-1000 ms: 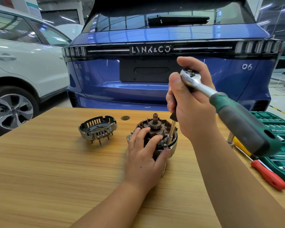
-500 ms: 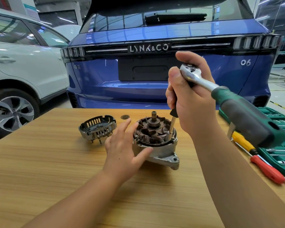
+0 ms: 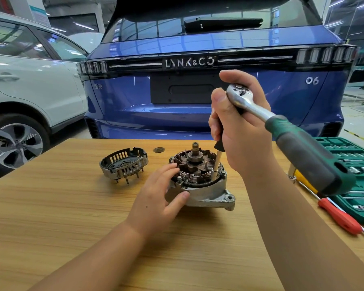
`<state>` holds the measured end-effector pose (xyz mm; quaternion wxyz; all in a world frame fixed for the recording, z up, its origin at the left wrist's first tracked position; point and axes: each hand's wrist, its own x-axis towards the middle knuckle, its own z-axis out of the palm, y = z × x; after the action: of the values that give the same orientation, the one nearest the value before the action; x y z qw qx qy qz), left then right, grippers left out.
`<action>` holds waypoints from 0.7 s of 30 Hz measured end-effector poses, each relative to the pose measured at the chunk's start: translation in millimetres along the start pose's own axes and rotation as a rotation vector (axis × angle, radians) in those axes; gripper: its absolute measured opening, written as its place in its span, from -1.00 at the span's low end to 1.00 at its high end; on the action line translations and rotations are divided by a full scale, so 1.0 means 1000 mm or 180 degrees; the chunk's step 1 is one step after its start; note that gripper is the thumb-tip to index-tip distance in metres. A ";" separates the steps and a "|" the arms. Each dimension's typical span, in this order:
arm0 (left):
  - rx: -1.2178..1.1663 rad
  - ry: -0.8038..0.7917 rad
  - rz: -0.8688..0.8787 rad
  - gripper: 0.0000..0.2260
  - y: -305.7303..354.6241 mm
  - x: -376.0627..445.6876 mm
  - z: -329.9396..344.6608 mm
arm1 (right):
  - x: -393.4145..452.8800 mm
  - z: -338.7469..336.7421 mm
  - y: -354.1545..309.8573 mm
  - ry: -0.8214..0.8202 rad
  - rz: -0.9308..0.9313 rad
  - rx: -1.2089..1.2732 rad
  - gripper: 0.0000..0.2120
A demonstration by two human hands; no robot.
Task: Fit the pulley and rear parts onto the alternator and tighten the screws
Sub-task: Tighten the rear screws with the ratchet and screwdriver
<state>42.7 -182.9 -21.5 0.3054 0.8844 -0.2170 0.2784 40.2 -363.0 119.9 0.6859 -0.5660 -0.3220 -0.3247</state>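
Bright, even overhead workshop light, soft shadows, sharp centre, wide-angle bending at the edges.

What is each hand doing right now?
Left hand: open, fingers resting against the alternator.
Right hand: gripping the ratchet wrench near its head.
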 end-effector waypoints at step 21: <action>-0.0148 0.0300 -0.0180 -0.73 0.032 0.011 0.014 | -0.002 0.004 0.005 -0.0194 0.0403 0.0443 -0.87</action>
<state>37.9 -217.8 -10.3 0.3434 0.8687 -0.1837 0.3060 43.2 -358.3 116.0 0.7326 -0.5459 -0.3281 -0.2401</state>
